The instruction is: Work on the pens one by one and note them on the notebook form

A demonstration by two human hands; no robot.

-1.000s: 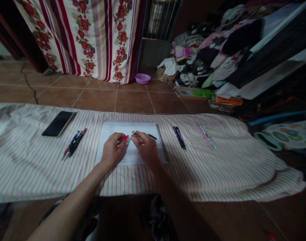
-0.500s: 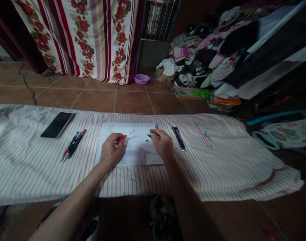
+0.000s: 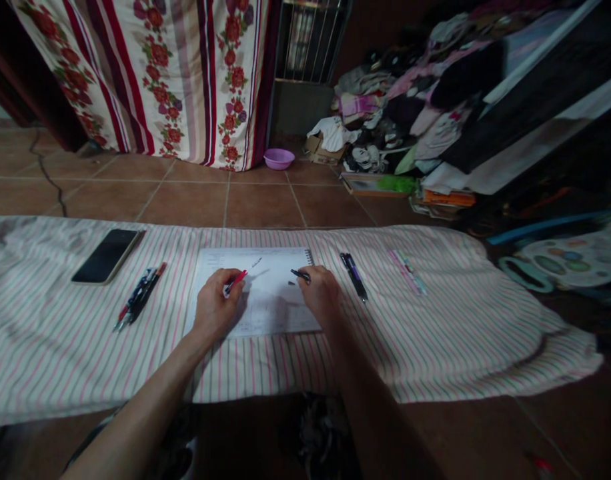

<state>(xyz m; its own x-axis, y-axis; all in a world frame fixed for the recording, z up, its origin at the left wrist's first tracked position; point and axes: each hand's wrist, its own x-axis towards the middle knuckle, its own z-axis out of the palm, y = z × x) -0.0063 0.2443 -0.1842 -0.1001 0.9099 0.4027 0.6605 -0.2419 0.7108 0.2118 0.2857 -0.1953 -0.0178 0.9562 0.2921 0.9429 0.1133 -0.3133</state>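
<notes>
An open spiral notebook [image 3: 265,293] lies on a striped cloth [image 3: 435,320] spread over the floor. My left hand [image 3: 214,310] rests on the left side of the page, closed around a red pen [image 3: 235,281] that points up and to the right. My right hand [image 3: 321,297] sits on the right side of the page and pinches a small black pen part [image 3: 300,274]. A thin pale piece [image 3: 256,263] lies loose near the top of the page, and a tiny dark piece [image 3: 291,283] lies beside my right hand.
A black phone [image 3: 105,255] and a bunch of pens [image 3: 138,297] lie left of the notebook. Two dark pens [image 3: 353,275] and pale pens [image 3: 408,271] lie to its right. Behind are a tiled floor, a purple bowl [image 3: 278,158], a floral curtain [image 3: 150,73] and a pile of clothes [image 3: 410,127].
My right hand left my left hand, went right across the page and closed on the black pen part. The thin pale piece now lies loose on the page. My left hand barely moved.
</notes>
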